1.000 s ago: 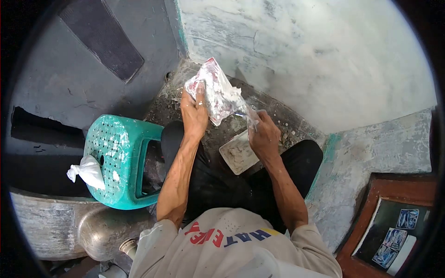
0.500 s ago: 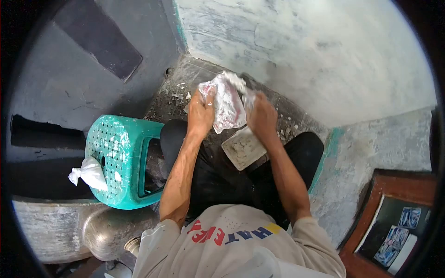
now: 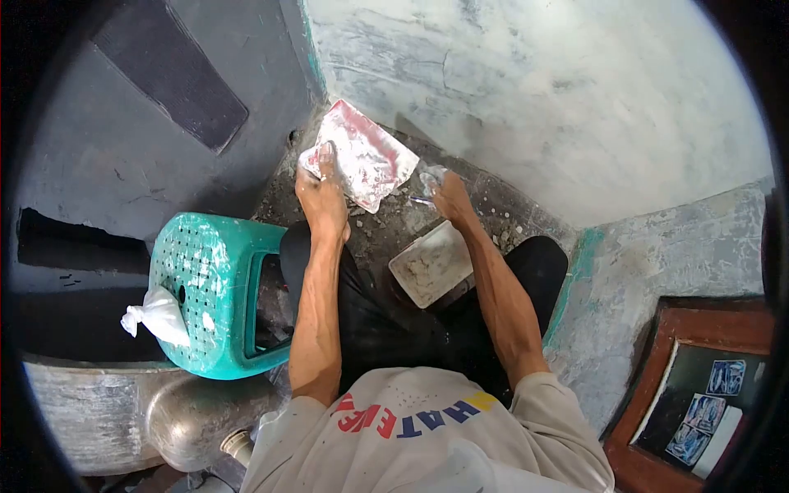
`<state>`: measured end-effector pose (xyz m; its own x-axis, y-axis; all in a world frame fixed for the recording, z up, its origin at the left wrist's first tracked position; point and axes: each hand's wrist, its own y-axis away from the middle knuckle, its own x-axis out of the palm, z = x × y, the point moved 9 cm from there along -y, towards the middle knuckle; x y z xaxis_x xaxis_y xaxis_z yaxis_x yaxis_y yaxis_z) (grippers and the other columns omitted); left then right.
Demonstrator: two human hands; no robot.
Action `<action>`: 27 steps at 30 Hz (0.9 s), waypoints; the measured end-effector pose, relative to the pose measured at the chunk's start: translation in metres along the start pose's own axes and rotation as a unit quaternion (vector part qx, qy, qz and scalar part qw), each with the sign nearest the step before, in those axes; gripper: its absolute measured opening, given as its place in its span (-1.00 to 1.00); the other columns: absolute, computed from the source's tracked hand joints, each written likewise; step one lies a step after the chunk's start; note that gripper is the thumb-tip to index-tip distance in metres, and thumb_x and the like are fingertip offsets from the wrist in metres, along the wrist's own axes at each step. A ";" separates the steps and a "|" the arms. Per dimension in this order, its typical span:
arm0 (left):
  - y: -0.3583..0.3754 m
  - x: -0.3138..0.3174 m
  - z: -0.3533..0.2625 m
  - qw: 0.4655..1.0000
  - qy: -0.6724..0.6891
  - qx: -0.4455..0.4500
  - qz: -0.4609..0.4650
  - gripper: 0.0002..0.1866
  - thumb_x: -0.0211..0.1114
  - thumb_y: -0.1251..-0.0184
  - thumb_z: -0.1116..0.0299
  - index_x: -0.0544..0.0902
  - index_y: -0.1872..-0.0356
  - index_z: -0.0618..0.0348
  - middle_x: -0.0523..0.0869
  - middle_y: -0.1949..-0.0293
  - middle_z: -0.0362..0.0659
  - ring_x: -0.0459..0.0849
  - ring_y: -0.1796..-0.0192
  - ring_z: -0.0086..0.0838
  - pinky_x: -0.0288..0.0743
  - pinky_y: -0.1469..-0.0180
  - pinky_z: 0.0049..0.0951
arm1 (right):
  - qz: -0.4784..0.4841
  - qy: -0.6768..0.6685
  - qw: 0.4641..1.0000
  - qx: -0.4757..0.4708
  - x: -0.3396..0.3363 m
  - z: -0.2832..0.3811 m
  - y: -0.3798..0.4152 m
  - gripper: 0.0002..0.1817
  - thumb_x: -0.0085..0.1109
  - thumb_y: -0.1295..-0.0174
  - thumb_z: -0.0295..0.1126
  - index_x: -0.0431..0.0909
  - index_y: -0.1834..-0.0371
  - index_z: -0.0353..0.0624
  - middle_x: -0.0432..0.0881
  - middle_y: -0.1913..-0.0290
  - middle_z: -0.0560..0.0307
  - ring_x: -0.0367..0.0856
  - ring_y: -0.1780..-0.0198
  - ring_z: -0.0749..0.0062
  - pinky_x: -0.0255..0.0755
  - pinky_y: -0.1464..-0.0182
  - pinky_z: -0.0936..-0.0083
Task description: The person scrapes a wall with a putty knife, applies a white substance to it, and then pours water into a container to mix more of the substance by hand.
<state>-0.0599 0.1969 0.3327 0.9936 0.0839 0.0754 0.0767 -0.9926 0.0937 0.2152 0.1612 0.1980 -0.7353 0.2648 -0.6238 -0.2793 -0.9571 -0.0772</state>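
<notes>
My left hand (image 3: 323, 199) is closed on the lower left edge of a flat red board (image 3: 370, 156), its thumb lying on top. White putty is smeared over the board, which is tilted above the floor near the corner. To its right, my right hand (image 3: 452, 201) is closed around a small putty-smeared scraper (image 3: 430, 175), most of its handle hidden in the fingers. Below that hand, between my legs, sits a rectangular tub (image 3: 434, 263) with greyish residue on it.
A green plastic stool (image 3: 197, 287) stands at left, with a knotted white bag (image 3: 160, 316) on it. Metal pots (image 3: 205, 415) are behind it. Patchy walls (image 3: 526, 99) meet ahead over a debris-strewn floor (image 3: 362, 246). A wooden-framed panel (image 3: 686, 386) is at right.
The board has moved up and left and turned its putty-covered face more fully into view. The scraper has come away from the board and dropped lower with my right hand.
</notes>
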 end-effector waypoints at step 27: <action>-0.006 -0.019 -0.013 0.974 0.156 0.150 -0.074 -0.70 0.15 -0.68 0.21 0.59 0.00 0.32 0.64 0.20 -0.28 0.54 0.24 -0.63 0.47 0.22 -0.55 | -0.066 0.349 0.899 -0.257 -0.126 0.215 0.099 -0.29 0.39 0.03 -0.51 0.62 -0.32 0.20 0.53 0.23 0.13 0.63 0.21 0.15 0.54 0.20 0.24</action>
<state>-0.0804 0.2027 0.3436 0.9000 0.2041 0.3852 0.2842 -0.9447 -0.1633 0.1478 0.0580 0.4360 -0.1009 0.4127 -0.9053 0.1177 -0.8986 -0.4227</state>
